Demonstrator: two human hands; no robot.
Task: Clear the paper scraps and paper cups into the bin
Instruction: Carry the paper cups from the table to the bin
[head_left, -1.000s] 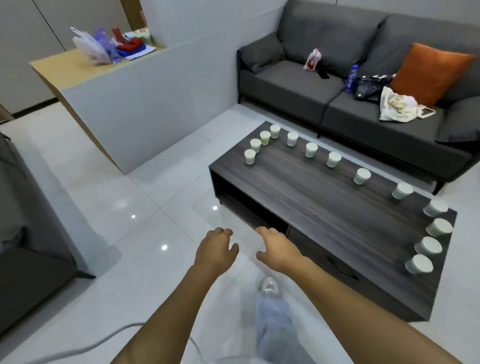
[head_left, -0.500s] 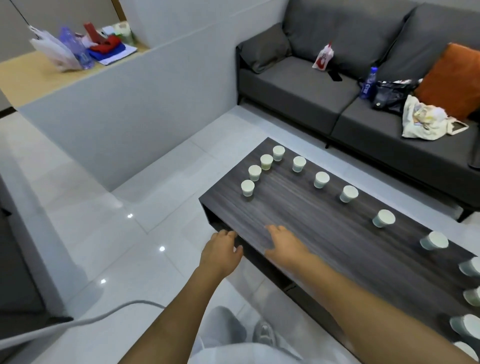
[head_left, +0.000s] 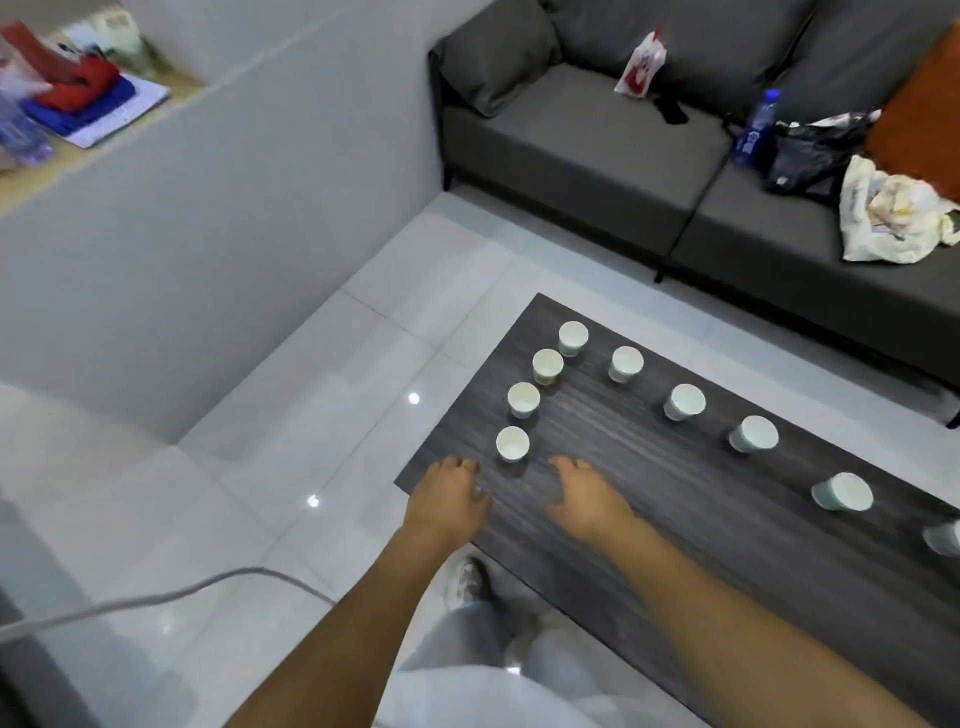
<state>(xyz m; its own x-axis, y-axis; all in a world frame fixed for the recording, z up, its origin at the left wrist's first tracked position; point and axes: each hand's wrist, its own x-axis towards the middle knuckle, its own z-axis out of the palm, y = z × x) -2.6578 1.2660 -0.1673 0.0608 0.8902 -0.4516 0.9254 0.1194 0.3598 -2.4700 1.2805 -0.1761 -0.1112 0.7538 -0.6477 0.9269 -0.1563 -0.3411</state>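
Several white paper cups stand in a curved row on the dark wooden coffee table (head_left: 675, 519). The nearest cup (head_left: 512, 444) is at the table's left end, with another cup (head_left: 523, 399) just behind it. My left hand (head_left: 448, 496) hovers over the table's near left corner, fingers relaxed, empty, just short of the nearest cup. My right hand (head_left: 584, 499) is stretched out flat over the tabletop to the right of that cup, also empty. No bin and no paper scraps are in view.
A grey sofa (head_left: 623, 156) stands behind the table with a water bottle (head_left: 756, 127), a black bag (head_left: 815, 156), a cloth bag (head_left: 888, 218) and an orange cushion (head_left: 919, 104). A grey partition wall (head_left: 208, 234) is at left. A white cable (head_left: 156, 597) crosses the tiled floor.
I have stepped closer to the table. Both hands have moved forward over its left end, to either side of the nearest cup.
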